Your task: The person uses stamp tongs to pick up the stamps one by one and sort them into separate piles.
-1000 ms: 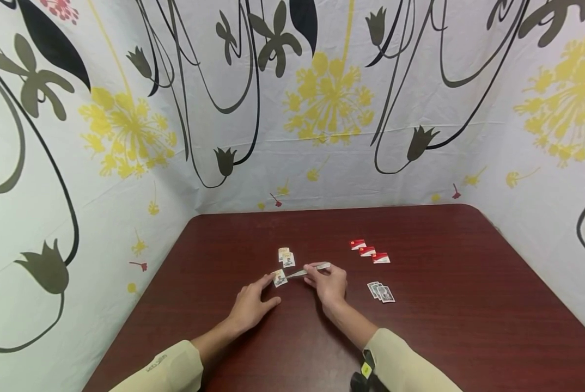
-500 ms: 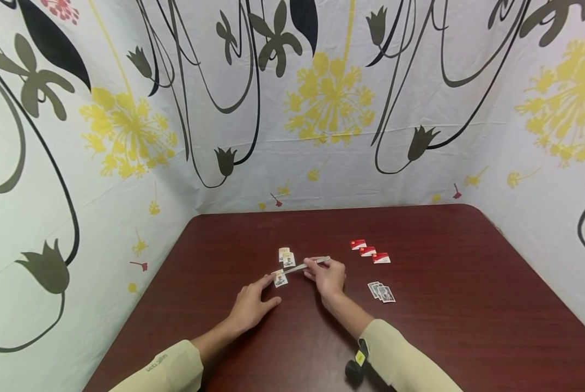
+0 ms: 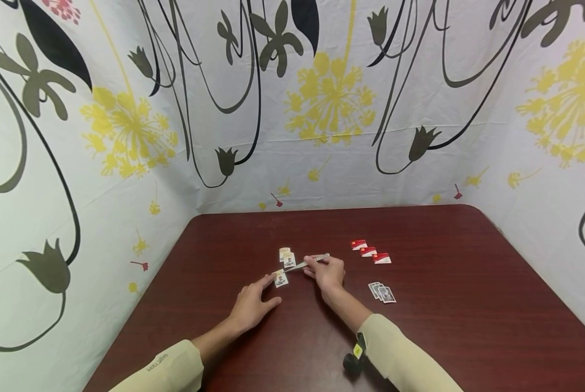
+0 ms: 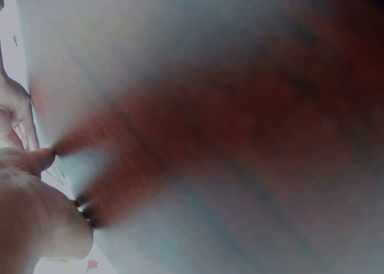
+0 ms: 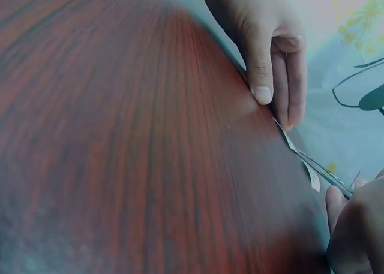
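My right hand (image 3: 328, 274) pinches a pair of metal tweezers (image 3: 299, 266), whose tips point left to the far edge of a small white card (image 3: 281, 280) with a yellow and dark print. Whether the tips grip that card is too small to tell. My left hand (image 3: 249, 305) rests on the table with its forefinger at the card's left edge and its thumb apart. In the right wrist view the tweezers (image 5: 327, 175) meet the card (image 5: 288, 136), which looks partly raised. The left wrist view shows the left hand (image 4: 42, 214) but hides the card.
Two similar cards (image 3: 290, 261) lie just beyond the tweezers. Three red-and-white cards (image 3: 368, 252) run diagonally at the back right. Several overlapping grey-and-white cards (image 3: 382, 292) lie right of my right hand. The dark red table (image 3: 444, 234) ends at a patterned cloth backdrop (image 3: 331, 179).
The tweezers' tips have shifted from the card's right side to its far edge. My right forearm has swung slightly left. The left hand stays in place.
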Action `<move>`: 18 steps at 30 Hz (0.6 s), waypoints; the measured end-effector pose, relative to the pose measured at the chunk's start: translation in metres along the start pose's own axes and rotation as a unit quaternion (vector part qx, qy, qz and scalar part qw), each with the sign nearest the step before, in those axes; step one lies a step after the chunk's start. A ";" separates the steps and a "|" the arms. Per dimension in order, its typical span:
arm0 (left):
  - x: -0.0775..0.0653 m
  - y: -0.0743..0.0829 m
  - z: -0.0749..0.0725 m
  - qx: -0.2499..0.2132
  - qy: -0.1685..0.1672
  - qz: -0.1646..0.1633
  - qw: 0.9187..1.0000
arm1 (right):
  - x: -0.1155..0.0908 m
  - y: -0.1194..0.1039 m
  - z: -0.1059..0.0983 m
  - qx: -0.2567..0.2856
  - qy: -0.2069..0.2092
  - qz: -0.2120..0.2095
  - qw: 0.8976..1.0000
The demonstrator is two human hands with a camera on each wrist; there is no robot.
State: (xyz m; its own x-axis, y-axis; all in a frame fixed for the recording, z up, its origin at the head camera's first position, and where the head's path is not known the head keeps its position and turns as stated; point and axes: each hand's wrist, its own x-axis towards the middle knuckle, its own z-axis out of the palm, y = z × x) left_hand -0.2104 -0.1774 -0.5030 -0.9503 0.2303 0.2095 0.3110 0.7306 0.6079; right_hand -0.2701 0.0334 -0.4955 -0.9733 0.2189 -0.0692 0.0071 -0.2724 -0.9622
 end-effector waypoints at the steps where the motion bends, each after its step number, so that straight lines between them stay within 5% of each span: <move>1: 0.000 0.000 0.000 -0.001 0.000 0.000 1.000 | 0.001 0.000 0.000 0.001 0.000 0.000 1.000; 18: -0.001 0.002 -0.001 0.001 0.005 0.003 1.000 | 0.004 0.001 0.003 0.012 -0.001 0.004 1.000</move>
State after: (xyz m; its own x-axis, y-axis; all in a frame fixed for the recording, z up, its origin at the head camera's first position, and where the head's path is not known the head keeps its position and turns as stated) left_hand -0.2091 -0.1762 -0.5010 -0.9479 0.2286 0.2218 0.3176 0.7296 0.6056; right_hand -0.2749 0.0316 -0.4964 -0.9738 0.2143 -0.0763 0.0093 -0.2974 -0.9547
